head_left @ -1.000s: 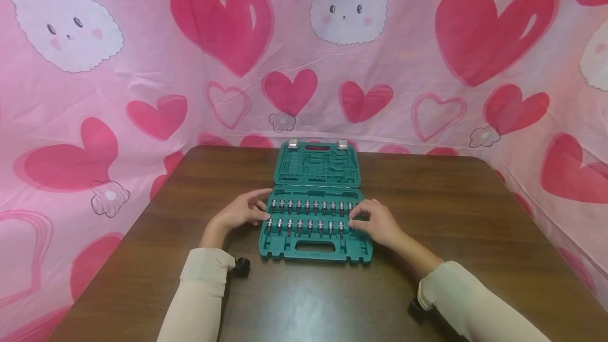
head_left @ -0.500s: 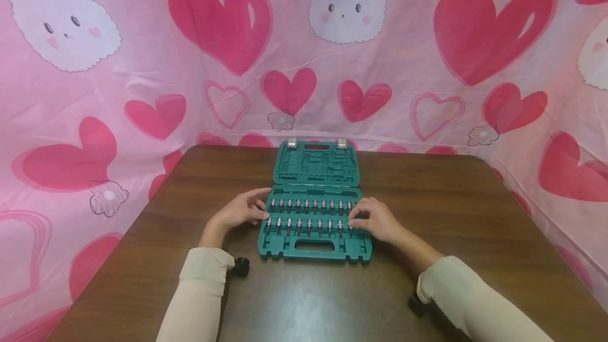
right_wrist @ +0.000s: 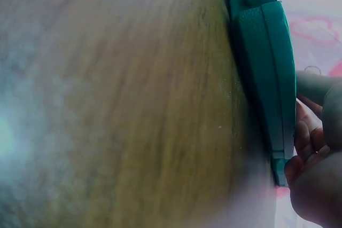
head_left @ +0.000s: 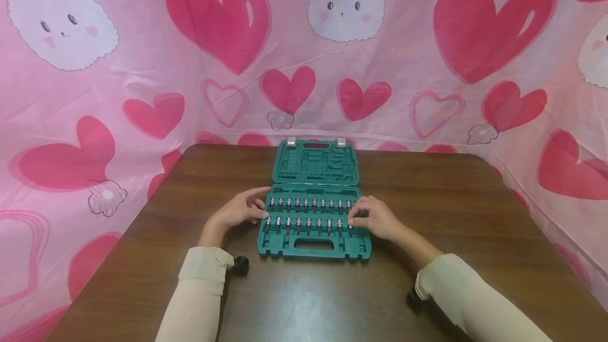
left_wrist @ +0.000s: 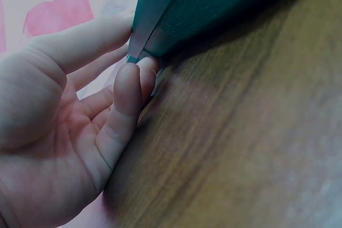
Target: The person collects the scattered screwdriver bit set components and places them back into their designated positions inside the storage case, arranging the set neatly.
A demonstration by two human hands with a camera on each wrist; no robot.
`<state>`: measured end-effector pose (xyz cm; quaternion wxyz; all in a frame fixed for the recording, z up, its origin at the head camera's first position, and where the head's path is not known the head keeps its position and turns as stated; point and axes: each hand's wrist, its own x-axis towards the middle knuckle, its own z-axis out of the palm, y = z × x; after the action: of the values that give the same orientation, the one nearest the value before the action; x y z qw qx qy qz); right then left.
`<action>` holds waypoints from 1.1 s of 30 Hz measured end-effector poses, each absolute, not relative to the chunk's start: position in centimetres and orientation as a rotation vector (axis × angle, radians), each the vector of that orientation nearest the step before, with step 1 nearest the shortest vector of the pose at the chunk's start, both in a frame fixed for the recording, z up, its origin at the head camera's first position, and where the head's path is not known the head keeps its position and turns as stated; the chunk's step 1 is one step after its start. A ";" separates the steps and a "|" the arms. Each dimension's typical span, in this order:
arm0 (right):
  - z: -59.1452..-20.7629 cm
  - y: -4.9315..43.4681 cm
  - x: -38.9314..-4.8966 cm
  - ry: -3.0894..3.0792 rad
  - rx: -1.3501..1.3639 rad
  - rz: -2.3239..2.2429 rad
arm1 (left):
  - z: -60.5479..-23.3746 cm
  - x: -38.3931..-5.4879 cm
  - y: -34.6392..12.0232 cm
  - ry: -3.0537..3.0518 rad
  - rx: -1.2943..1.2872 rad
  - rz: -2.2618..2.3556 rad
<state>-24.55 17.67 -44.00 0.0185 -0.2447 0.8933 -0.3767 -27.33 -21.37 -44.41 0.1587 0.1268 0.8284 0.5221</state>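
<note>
A green plastic tool case (head_left: pixel 314 252) lies open on the brown table, its lid (head_left: pixel 315 162) folded back. Two rows of chrome bit sockets (head_left: pixel 309 224) with dark tips sit in its base. My left hand (head_left: pixel 239 209) holds the case's left edge; in the left wrist view, fingers (left_wrist: pixel 126 86) meet its side and underside corner. My right hand (head_left: pixel 377 219) reaches over the right edge, thumb and forefinger pinching the last bit socket (head_left: pixel 350 230) of the front row. In the right wrist view the case wall (right_wrist: pixel 267 73) hides those fingertips.
The wooden table (head_left: pixel 304 300) extends around the case. Behind and beside it hangs a pink cloth (head_left: pixel 399 57) with hearts and rabbits. Two metal latches (head_left: pixel 292 142) stand at the lid's far edge. Black wrist cameras (head_left: pixel 241 266) sit under both light sleeves.
The bit socket at the right end of the front row now shows below my right fingertips, where a second ago it did not. My left hand keeps its place at the case edge.
</note>
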 end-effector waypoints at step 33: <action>-43.8 17.3 -24.8 2.784 -0.725 -1.102 | -41.4 -25.5 -20.6 2.325 0.412 1.505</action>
<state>-24.83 17.26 -43.77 0.0307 -0.2351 0.9033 -0.3575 -25.52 -20.59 -41.44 0.1701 0.1451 0.8182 0.5296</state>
